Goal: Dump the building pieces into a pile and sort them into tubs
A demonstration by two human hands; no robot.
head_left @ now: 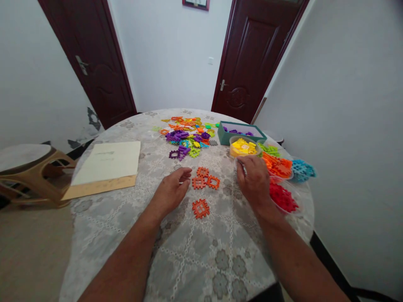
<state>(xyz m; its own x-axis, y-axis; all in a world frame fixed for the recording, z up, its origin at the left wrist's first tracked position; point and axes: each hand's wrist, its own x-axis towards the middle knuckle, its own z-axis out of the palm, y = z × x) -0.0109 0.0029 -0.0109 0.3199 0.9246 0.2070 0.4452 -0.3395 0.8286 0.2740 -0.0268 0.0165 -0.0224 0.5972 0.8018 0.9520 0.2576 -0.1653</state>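
Observation:
Several orange square toy building pieces with notched edges lie mid-table: a group of three with a window-frame piece on its right, and one separate piece nearer me. My left hand rests just left of the group, fingers loosely apart, holding nothing. Over on the right, my right hand is curled with its fingers pointing down, just in front of a round tub of yellow pieces. A clear rim shows beside its fingertips; whatever they pinch is hidden. Right of this hand are orange pieces and a bowl of red pieces.
A mixed heap of coloured pieces spreads at the back. Behind the yellow tub stands a green box with purple pieces. Blue pieces and light-green pieces sit right. Paper sheets lie left; a stool stands beyond.

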